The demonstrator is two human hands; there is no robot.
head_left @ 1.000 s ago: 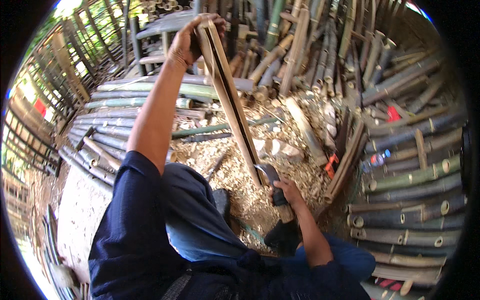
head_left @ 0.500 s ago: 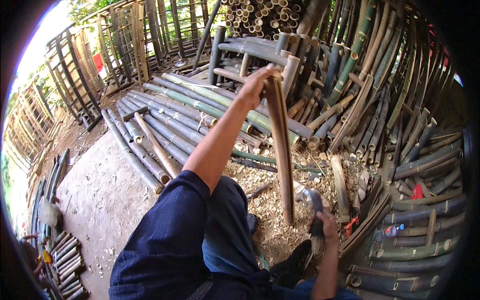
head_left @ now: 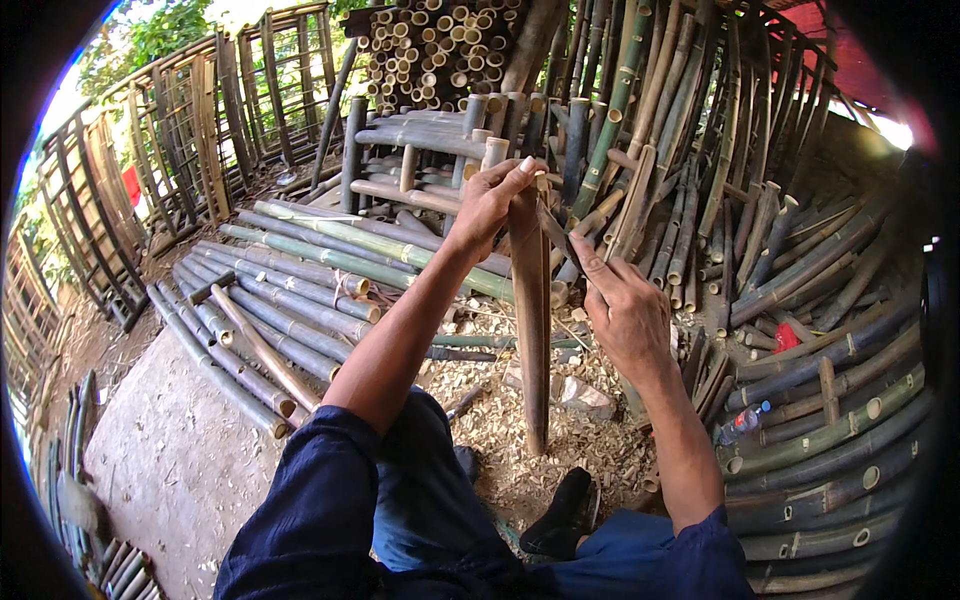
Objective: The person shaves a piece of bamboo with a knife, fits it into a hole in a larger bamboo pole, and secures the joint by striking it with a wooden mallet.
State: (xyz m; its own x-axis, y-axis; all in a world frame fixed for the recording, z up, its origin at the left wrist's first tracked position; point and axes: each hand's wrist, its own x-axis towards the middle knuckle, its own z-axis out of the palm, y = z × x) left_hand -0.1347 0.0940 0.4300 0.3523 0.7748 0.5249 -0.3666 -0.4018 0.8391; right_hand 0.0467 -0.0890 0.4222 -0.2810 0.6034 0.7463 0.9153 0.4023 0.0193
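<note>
A split length of brown bamboo (head_left: 530, 330) stands nearly upright in front of me, its narrower lower end down among the wood shavings. My left hand (head_left: 485, 208) is closed round its top end, thumb uppermost. On the other side, my right hand (head_left: 632, 318) grips a machete (head_left: 556, 236), its index finger stretched along the tool. The grey blade lies against the right edge of the bamboo, just below my left hand. The machete's handle is mostly hidden inside my right hand.
Pale shavings (head_left: 500, 410) cover the ground around my dark-shod foot (head_left: 562, 505). Bamboo poles (head_left: 300, 270) lie to the left, beside a bamboo frame (head_left: 415, 140). More poles lean at the back right. A plastic bottle (head_left: 740, 425) rests by stacked bamboo (head_left: 820, 450) on the right.
My right hand has risen from low by my foot to the top of the bamboo, bringing the machete against it. My left hand still holds the bamboo's top. The view has shifted right.
</note>
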